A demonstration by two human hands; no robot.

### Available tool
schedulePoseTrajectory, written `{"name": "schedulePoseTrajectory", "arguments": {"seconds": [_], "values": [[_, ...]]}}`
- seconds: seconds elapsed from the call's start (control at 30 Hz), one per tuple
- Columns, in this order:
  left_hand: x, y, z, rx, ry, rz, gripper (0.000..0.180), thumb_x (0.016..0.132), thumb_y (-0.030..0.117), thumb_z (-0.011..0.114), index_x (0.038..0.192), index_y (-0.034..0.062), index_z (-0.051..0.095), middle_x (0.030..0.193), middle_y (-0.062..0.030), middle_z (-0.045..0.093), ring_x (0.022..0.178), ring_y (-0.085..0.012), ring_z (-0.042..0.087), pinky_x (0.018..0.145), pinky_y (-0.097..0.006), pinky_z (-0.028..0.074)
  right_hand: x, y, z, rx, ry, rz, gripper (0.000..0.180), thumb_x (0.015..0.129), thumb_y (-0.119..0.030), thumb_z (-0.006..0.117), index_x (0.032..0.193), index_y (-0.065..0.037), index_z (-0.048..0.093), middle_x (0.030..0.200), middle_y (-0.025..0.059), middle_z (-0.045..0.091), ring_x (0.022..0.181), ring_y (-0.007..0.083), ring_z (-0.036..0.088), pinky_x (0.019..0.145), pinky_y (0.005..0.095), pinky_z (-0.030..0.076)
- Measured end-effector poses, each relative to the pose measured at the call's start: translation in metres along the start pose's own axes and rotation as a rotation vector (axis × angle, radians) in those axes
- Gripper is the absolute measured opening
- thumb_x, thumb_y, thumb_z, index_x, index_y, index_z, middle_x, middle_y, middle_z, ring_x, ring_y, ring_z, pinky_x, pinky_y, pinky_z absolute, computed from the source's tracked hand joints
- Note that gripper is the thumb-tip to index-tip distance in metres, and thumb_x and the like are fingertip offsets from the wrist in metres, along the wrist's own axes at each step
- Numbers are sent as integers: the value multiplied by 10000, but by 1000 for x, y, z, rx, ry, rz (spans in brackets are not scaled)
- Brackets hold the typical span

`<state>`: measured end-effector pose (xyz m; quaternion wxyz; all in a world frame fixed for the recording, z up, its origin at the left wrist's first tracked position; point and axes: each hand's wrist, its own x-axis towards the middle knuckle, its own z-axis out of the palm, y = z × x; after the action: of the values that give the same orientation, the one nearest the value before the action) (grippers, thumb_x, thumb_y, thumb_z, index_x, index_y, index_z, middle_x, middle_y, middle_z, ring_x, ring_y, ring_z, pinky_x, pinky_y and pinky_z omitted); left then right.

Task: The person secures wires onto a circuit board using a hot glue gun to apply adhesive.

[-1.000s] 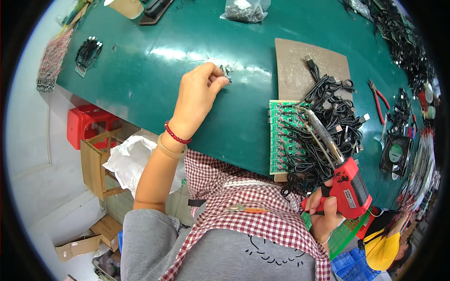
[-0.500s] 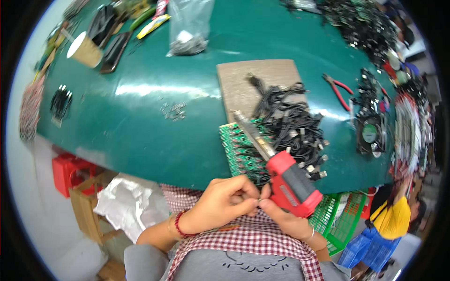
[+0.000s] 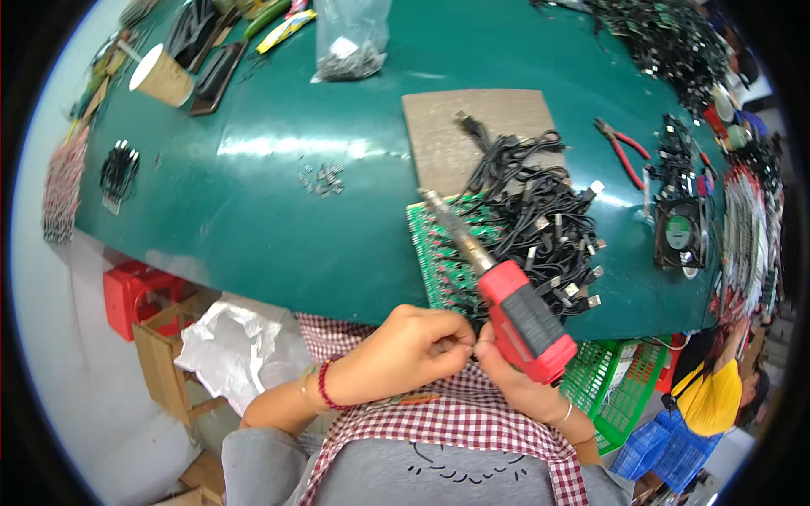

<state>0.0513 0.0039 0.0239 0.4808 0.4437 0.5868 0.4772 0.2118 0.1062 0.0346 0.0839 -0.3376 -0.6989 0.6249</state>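
Currently, a red-and-black soldering gun (image 3: pixel 521 314) is gripped by the right hand (image 3: pixel 525 390), slanting across a green circuit board (image 3: pixel 433 257) on the green worktop (image 3: pixel 253 244); whether anything is pinched by the left hand (image 3: pixel 403 356) cannot be told.

Paper cup (image 3: pixel 164 80) just chilling on the green surface (image 3: pixel 253 244), red stool (image 3: pixel 121 308) down left, green basket (image 3: pixel 631 409) plus someone in yellow (image 3: pixel 710 398) over right.

No legible text, round green label (image 3: pixel 677 232) unreadable
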Motion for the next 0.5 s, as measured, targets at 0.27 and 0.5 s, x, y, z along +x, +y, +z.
{"name": "schedulePoseTrajectory", "arguments": {"seconds": [0.27, 0.5], "values": [[4, -40, -34, -500, 184, -364, 51, 829, 38, 542, 823, -8, 563, 701, -53, 599, 528, -77, 557, 444, -189, 439, -17, 6, 1, 139, 99, 3, 250, 855, -205, 607, 963, 6, 529, 766, 62, 535, 677, 147, 540, 605, 293, 455], [22, -54, -58, -397, 170, -370, 114, 844, 83, 550, 801, -22, 558, 702, -73, 601, 501, -69, 543, 416, -185, 417, -34, 27, -12, 240, 142, 96, 519, 850, -381, 590, 1122, 30, 428, 577, 53, 457, 489, 122, 435, 508, 276, 412]]}}
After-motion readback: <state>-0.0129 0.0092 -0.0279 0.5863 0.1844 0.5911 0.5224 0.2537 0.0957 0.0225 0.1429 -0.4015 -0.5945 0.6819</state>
